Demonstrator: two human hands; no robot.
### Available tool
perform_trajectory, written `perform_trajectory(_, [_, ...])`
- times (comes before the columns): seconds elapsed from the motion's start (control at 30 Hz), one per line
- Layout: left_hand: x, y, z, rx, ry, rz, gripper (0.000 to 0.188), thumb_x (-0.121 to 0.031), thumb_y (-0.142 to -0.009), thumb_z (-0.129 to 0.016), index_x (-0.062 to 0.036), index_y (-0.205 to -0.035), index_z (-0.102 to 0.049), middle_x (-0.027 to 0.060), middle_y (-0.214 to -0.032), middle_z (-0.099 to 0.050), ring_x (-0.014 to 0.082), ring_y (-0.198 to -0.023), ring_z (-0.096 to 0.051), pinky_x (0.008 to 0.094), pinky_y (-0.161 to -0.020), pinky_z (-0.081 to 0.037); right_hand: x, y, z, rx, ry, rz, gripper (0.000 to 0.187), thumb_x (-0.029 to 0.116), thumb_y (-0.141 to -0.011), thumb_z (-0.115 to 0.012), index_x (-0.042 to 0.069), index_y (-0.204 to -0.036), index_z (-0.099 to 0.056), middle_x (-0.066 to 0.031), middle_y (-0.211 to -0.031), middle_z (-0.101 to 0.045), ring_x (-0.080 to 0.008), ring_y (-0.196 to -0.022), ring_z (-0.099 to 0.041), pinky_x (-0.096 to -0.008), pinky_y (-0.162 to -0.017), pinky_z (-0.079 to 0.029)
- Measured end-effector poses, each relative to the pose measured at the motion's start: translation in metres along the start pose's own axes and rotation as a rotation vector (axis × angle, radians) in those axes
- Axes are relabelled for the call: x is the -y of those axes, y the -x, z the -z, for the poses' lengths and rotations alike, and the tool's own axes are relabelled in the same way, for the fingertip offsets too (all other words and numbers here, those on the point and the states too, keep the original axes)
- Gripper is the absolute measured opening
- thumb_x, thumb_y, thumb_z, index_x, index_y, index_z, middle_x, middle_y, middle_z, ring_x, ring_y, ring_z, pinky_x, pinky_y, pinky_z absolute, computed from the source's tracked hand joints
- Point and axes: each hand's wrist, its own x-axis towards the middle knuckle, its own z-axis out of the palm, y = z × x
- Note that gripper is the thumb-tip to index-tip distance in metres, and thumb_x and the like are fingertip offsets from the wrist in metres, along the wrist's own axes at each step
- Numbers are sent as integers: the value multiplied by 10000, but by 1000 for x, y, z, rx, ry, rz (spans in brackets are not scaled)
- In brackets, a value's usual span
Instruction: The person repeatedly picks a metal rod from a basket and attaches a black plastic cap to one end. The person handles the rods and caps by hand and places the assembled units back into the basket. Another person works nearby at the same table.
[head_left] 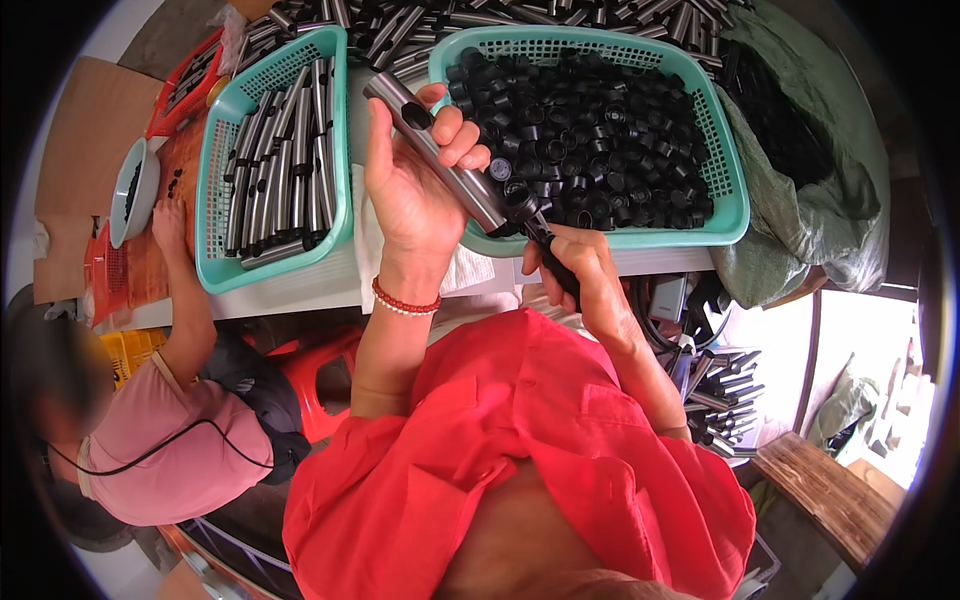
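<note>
Red sleeves frame the work: left hand (415, 190) clenches a grey metal tube (440, 155), tilted, while right hand (580, 265) grips a black tool (545, 245) at its near end. Seemingly a black cap (518, 205) is being seated; next comes a firm, straight push. Far right teal basket (735, 195) holds caps, far left basket (215, 160) tubes; no labels show.

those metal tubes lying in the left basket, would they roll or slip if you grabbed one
The metal tubes look round and smooth, so one would probably roll on a flat surface; the basket walls hold them. Their shiny finish suggests a slippery grip. The left hand holds a similar tube without bending, so they seem rigid.
</note>
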Motion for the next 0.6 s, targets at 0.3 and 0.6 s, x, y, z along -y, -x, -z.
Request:
perform_trajectory(0.3, [0, 3, 2, -86, -24, -52, 446, -474, -923, -480, -29, -909, -463, 43, -817, -398, 114, -626, -365, 261, -609, -372, -2, 8, -5, -24, 173, 71, 318, 231, -810, -391, -26, -670, -516, -92, -498, -402, -165, -457, -415, -318, -476, -335])
perform_trajectory(0.6, [-1, 6, 3, -117, -28, -61, 451, -493, -925, -464, -42, -902, -464, 35, -803, -405, 123, -642, -376, 264, -610, -372, -12, 7, -14, -89, 369, 82, 299, 223, -795, -424, -33, -652, -484, -145, -546, -435, -244, -486, -431, -370, -498, -337])
